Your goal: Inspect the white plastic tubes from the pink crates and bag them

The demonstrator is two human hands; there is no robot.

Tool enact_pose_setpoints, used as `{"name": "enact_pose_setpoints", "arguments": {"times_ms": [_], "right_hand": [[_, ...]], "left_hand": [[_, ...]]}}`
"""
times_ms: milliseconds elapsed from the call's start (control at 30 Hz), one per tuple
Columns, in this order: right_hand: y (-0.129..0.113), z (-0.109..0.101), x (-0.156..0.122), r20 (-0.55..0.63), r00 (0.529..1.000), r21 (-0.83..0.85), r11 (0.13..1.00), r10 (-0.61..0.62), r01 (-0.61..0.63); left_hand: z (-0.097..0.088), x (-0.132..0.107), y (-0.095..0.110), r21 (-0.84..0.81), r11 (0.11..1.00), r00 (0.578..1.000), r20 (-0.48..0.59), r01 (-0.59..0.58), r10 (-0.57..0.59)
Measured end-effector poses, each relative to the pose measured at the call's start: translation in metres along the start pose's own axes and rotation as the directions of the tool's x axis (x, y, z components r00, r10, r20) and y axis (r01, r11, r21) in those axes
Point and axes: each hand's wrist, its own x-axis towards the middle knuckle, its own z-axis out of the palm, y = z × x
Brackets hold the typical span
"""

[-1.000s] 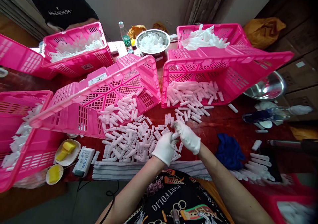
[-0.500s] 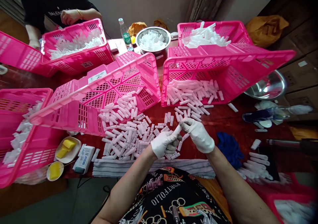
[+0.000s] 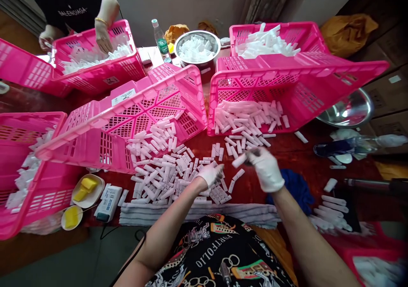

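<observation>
Both my hands wear white gloves. My right hand (image 3: 266,168) is closed on a white plastic piece (image 3: 239,160) held just above the red table (image 3: 287,151). My left hand (image 3: 210,174) hovers low over the loose pile of white plastic pieces (image 3: 172,172), fingers curled and blurred; whether it holds anything is unclear. More white pieces spill from two tipped pink crates, the left crate (image 3: 127,121) and the right crate (image 3: 287,87).
Another person's hand (image 3: 102,36) reaches into a far pink crate (image 3: 95,66). A steel bowl of white pieces (image 3: 196,49), a water bottle (image 3: 161,43), a blue cloth (image 3: 296,185), an empty steel bowl (image 3: 350,108), yellow sponges in dishes (image 3: 84,187) and a folded towel (image 3: 178,212) lie around.
My hands, joined on one white piece before, have parted: the right moved right with the piece, the left dropped toward the pile. The other person's hand went into the far crate.
</observation>
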Motion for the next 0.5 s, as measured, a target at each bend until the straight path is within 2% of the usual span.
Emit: {"name": "enact_pose_setpoints", "arguments": {"times_ms": [33,67,100,133,167,200,233,267,333,400,500], "right_hand": [[0.0,-0.006,0.012,-0.114,0.993,0.086,0.995,-0.039,0.049],[0.001,-0.012,0.023,-0.215,0.974,0.156,0.982,-0.075,0.11],[0.004,-0.018,0.031,-0.291,0.952,0.181,0.971,-0.099,0.156],[0.011,-0.023,0.036,-0.324,0.94,0.144,0.977,-0.106,0.16],[0.02,-0.028,0.037,-0.309,0.946,0.036,0.993,-0.1,0.116],[0.033,-0.031,0.033,-0.26,0.963,-0.112,0.993,-0.075,0.047],[0.049,-0.032,0.026,-0.171,0.985,-0.283,0.959,-0.019,-0.03],[0.067,-0.031,0.016,-0.082,0.996,-0.454,0.888,0.036,-0.07],[0.103,-0.023,-0.008,-0.017,0.991,-0.555,0.823,0.134,-0.121],[0.132,-0.009,-0.03,-0.031,0.968,-0.654,0.728,0.25,-0.209],[0.154,0.012,-0.048,-0.075,0.958,-0.7,0.669,0.277,-0.248]], "left_hand": [[-0.003,0.013,0.002,0.122,0.992,0.984,-0.171,-0.039,0.059],[-0.007,0.026,0.006,0.236,0.969,0.941,-0.308,-0.065,0.139],[-0.011,0.038,0.009,0.324,0.943,0.893,-0.397,-0.079,0.211],[-0.014,0.05,0.012,0.37,0.925,0.859,-0.442,-0.086,0.257],[-0.015,0.06,0.015,0.419,0.904,0.828,-0.477,-0.081,0.295],[-0.016,0.069,0.017,0.462,0.885,0.812,-0.492,-0.061,0.313],[-0.015,0.078,0.019,0.498,0.866,0.814,-0.489,-0.032,0.312],[-0.013,0.085,0.019,0.549,0.836,0.818,-0.484,0.006,0.312],[-0.008,0.096,0.017,0.658,0.749,0.83,-0.458,0.075,0.319],[-0.004,0.103,0.016,0.721,0.685,0.841,-0.431,0.103,0.328],[-0.005,0.104,0.017,0.747,0.652,0.831,-0.442,0.132,0.338]]}}
